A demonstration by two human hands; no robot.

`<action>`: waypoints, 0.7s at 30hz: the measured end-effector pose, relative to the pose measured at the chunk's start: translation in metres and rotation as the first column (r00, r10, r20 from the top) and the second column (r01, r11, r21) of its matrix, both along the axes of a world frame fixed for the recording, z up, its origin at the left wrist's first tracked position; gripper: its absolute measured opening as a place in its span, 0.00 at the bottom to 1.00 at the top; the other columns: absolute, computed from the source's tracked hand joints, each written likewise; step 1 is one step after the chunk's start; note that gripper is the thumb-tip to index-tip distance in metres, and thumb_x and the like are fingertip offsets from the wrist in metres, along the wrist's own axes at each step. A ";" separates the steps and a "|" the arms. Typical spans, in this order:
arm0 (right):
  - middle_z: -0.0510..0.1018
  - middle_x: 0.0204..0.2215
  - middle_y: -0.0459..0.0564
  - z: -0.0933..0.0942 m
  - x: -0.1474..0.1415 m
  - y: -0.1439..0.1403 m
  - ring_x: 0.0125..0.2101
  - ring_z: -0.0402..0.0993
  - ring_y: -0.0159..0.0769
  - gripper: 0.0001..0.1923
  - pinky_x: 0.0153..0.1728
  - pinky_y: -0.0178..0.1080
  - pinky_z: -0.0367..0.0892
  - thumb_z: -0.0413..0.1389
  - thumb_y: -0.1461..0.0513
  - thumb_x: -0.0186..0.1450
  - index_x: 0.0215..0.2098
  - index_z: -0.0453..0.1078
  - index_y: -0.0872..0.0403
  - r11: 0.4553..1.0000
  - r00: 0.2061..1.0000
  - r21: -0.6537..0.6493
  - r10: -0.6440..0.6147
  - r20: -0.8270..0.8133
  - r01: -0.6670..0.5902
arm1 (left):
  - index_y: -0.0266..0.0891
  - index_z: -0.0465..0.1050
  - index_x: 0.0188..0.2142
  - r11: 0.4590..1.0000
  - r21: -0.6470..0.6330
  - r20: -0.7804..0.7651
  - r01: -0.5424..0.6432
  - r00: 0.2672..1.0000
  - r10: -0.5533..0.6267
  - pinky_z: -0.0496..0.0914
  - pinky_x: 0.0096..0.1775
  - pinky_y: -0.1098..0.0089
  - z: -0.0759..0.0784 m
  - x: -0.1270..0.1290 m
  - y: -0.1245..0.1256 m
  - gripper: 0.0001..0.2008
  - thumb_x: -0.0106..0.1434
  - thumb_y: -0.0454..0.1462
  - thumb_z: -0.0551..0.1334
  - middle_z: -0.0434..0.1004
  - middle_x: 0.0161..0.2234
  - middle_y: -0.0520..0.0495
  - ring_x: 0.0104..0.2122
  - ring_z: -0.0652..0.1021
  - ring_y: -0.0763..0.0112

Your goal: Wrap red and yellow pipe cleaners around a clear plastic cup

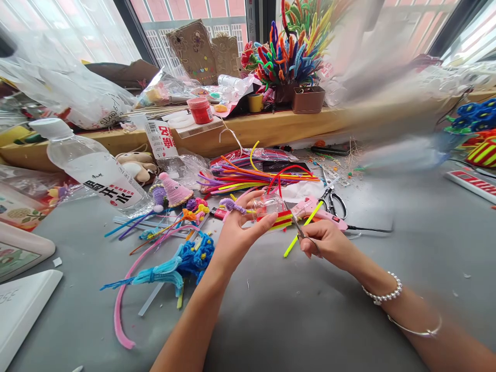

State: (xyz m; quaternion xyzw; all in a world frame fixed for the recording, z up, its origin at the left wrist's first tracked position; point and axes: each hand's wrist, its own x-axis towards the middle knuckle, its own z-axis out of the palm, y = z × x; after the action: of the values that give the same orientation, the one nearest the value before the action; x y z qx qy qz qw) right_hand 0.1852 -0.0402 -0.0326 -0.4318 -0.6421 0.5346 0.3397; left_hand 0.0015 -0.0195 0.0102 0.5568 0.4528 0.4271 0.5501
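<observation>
My left hand [237, 231] pinches a small clear plastic piece [268, 206] wrapped with red and yellow pipe cleaners [282, 220], held above the grey table [294, 310]. My right hand [324, 243] grips small scissors [298, 227], blades pointing up toward that piece. A neon yellow pipe cleaner [303, 230] slants beside the blades, between both hands. A pink glue gun [321, 212] lies just behind my hands.
A bundle of coloured pipe cleaners [251, 178], larger scissors [333, 199], a tipped water bottle [96, 173], a blue pipe-cleaner piece [186, 263] and a pink strand [122, 305] lie around. A wooden sill [271, 126] holds a pipe-cleaner bouquet [290, 51], bags and a red jar [200, 109].
</observation>
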 end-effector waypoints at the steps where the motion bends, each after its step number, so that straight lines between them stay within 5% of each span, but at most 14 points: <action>1: 0.57 0.10 0.40 0.000 0.000 0.000 0.14 0.49 0.22 0.29 0.15 0.31 0.44 0.52 0.39 0.48 0.13 0.58 0.56 1.000 1.000 -0.003 -0.006 0.008 0.006 | 0.44 0.64 0.48 1.000 0.005 0.001 -0.002 1.000 0.002 0.68 0.43 0.64 0.000 0.000 0.000 0.27 0.48 0.42 0.65 0.70 0.48 0.46 0.45 0.72 0.59; 8: 0.56 0.09 0.40 0.008 0.017 0.008 0.13 0.49 0.23 0.24 0.15 0.32 0.46 0.54 0.44 0.52 0.18 0.66 0.57 0.963 0.968 0.093 -0.252 -0.006 0.252 | 0.44 0.60 0.52 0.997 -0.074 0.105 0.014 0.994 -0.007 0.68 0.44 0.63 0.001 -0.001 0.001 0.30 0.49 0.42 0.65 0.71 0.46 0.45 0.45 0.73 0.60; 12: 0.67 0.19 0.45 0.022 0.014 0.008 0.19 0.56 0.26 0.14 0.18 0.33 0.52 0.58 0.51 0.53 0.26 0.71 0.55 0.891 0.908 0.178 -0.405 -0.102 0.418 | 0.45 0.58 0.53 0.989 -0.138 0.155 0.057 0.987 -0.036 0.69 0.42 0.63 0.001 -0.003 0.003 0.33 0.48 0.43 0.66 0.70 0.48 0.43 0.46 0.72 0.58; 21: 0.60 0.26 0.47 0.032 -0.006 0.002 0.28 0.58 0.30 0.11 0.24 0.34 0.56 0.56 0.54 0.56 0.35 0.75 0.49 0.790 0.907 0.472 -0.418 -0.052 0.391 | 0.42 0.60 0.51 0.986 -0.164 0.127 0.039 0.992 -0.018 0.68 0.42 0.61 0.005 0.006 -0.005 0.30 0.49 0.45 0.64 0.69 0.47 0.41 0.45 0.72 0.59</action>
State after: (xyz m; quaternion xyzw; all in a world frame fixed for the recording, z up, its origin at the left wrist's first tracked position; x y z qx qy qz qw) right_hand 0.1788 -0.0381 -0.0007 -0.4776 -0.6544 0.2647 0.5231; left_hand 0.0074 -0.0243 0.0154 0.4876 0.4434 0.4140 0.6279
